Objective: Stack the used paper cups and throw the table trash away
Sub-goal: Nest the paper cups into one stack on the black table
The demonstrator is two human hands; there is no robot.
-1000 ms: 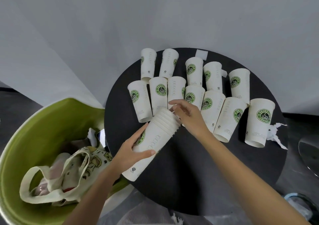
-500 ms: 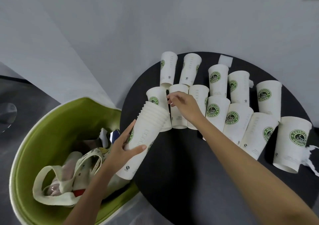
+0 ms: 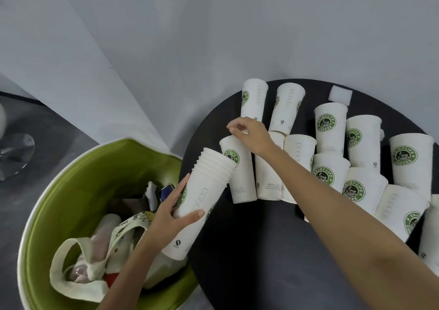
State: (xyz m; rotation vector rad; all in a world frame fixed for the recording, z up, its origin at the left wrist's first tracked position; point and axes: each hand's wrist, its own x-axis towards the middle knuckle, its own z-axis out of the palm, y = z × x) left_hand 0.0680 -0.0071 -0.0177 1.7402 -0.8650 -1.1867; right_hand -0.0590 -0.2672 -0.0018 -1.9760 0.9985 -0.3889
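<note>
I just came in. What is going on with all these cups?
A person is clearing a round black table. The left hand grips a tilted stack of cups at the table's edge, next to a green tub. The right hand reaches over the loose cups with curled fingers; whether it holds one is unclear. Many cups are not yet stacked.

l grip [image 3: 171,211] holds cup stack [image 3: 204,191] tilted | r grip [image 3: 251,134] curled above cups [image 3: 240,183] | on blk table [image 3: 261,250]
</note>
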